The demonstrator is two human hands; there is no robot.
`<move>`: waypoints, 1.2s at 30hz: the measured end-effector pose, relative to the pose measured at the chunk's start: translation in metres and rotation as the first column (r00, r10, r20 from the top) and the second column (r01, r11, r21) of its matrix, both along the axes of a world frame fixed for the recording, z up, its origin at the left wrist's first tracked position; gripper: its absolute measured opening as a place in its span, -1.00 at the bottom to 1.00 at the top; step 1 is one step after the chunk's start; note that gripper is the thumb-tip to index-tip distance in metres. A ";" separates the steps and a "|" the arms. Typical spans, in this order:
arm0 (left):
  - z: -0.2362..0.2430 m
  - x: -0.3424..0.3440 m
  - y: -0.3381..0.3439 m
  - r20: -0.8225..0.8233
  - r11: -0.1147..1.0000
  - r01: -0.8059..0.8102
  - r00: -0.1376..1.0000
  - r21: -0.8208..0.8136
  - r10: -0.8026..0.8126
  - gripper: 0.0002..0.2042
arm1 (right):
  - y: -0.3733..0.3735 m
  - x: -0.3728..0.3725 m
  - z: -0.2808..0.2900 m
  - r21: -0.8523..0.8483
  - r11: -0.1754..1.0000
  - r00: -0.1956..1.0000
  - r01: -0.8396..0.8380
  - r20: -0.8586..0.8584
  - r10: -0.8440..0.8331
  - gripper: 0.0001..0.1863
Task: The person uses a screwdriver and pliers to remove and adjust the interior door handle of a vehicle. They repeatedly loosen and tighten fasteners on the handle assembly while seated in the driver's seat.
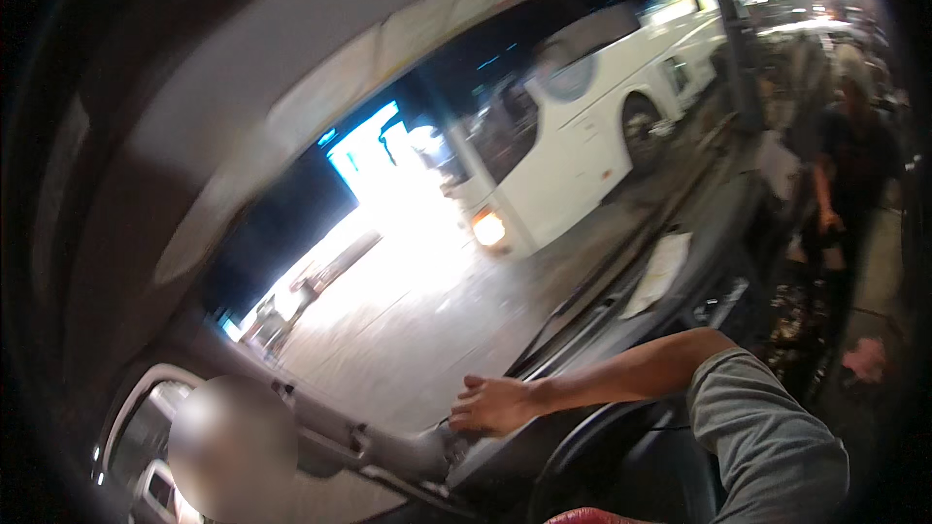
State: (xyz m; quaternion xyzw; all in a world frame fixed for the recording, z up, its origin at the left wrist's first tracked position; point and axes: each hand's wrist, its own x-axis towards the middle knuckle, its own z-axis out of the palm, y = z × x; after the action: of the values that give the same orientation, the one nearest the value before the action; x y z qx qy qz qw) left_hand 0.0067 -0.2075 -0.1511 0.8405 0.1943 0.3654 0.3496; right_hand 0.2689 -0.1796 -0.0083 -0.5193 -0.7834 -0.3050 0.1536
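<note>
My right arm (631, 369), in a grey sleeve, reaches across from the lower right with its elbow bent. My right hand (493, 408) is at the left end of the vehicle's dashboard, fingers curled. What lies under the fingers is hidden. Below the forearm is the dark steering wheel (573, 451), partly covered by the arm. A small reddish shape (587, 517) at the bottom edge is cut off, and I cannot make it out. My left hand does not show.
Through the tilted windscreen a white bus (582, 150) stands outside with a lit lamp. A pale paper (660, 274) lies on the dashboard. A person in dark clothes (859, 146) is at the right. Another person's blurred head (233, 448) shows near the left side window.
</note>
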 end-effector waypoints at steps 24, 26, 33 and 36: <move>0.029 0.019 0.006 0.111 0.997 0.003 0.994 0.082 -0.013 -0.69 | -0.127 0.038 -0.041 0.057 0.998 0.886 0.035 -0.464 -0.005 -0.71; 0.029 0.020 0.008 0.121 0.997 -0.007 0.993 0.081 -0.003 -0.69 | -0.127 0.039 -0.042 0.000 0.999 0.872 0.042 -0.489 -0.037 -0.70; 0.030 0.024 0.021 0.156 0.995 -0.040 0.987 0.093 0.025 -0.69 | -0.125 0.040 -0.040 0.033 0.999 0.865 0.027 -0.501 -0.007 -0.69; 0.034 0.023 0.028 0.169 0.991 -0.056 0.985 0.125 0.034 -0.69 | -0.123 0.041 -0.038 0.036 0.998 0.878 0.045 -0.478 -0.022 -0.68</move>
State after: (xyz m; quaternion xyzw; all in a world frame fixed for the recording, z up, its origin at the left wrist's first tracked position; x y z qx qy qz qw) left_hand 0.0299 -0.1800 -0.1167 0.8235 0.1592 0.4538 0.3009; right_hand 0.3102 -0.3030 -0.0466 -0.5884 -0.7050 -0.1881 0.3485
